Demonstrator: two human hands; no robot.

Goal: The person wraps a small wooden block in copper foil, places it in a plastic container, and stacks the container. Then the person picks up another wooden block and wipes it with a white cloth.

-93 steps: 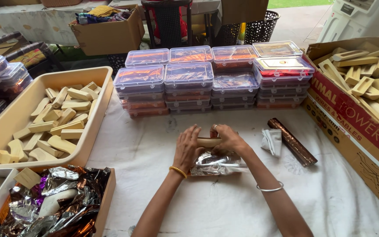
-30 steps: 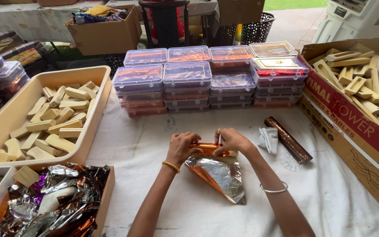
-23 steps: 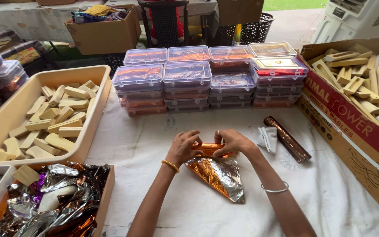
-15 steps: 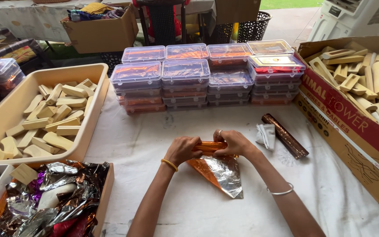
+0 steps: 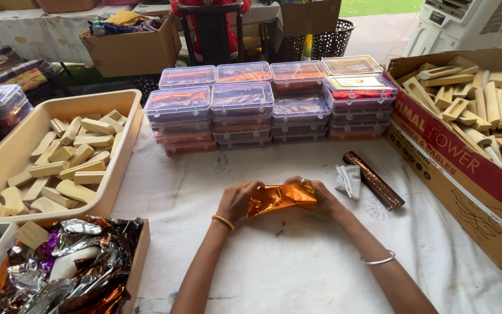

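Observation:
Both my hands hold a small block wrapped in shiny orange foil (image 5: 281, 197) just above the white tablecloth (image 5: 297, 261). My left hand (image 5: 238, 199) grips its left end, with a gold bangle on that wrist. On the right end my right hand (image 5: 319, 196) is closed, with a silver bangle further down the forearm. The foil now covers the block fully, so the block itself is hidden.
Stacks of clear plastic boxes (image 5: 242, 102) stand behind my hands. A beige tray of wooden blocks (image 5: 71, 157) is at left, a cardboard box of wooden pieces (image 5: 477, 104) at right. A brown foil roll (image 5: 374, 180) and white scrap (image 5: 350, 179) lie right; foil sheets (image 5: 71, 267) bottom left.
The foil sheet that lay spread open with its silver side up has been folded around the block; it is now a tight orange packet between both hands.

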